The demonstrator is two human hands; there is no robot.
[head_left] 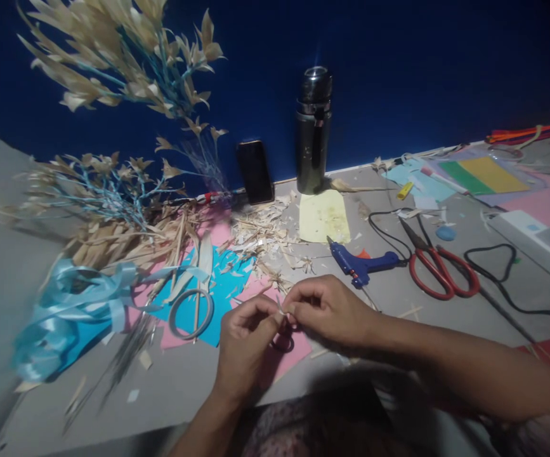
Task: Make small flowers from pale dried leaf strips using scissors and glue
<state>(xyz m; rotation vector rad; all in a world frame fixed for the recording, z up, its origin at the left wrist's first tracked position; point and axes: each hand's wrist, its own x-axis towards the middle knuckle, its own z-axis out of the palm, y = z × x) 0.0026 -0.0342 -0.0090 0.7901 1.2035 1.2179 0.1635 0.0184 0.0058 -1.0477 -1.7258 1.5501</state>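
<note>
My left hand and my right hand meet at the front middle of the table, fingertips pinched together. Between them is a small pale strip, thin like a shred of dried husk; most of it is hidden by the fingers. Beneath the fingers a dark loop lies on pink paper; what it belongs to is hidden. Left of my left hand, a grey roll of tape rests on a blue sheet strewn with husk scraps. A blue glue gun lies beyond my right hand.
Red-handled scissors and a black cord lie to the right. At the back stand a flask and a phone. Pale blue ribbon, husk scraps and dried-husk flowers on blue stems occupy the left.
</note>
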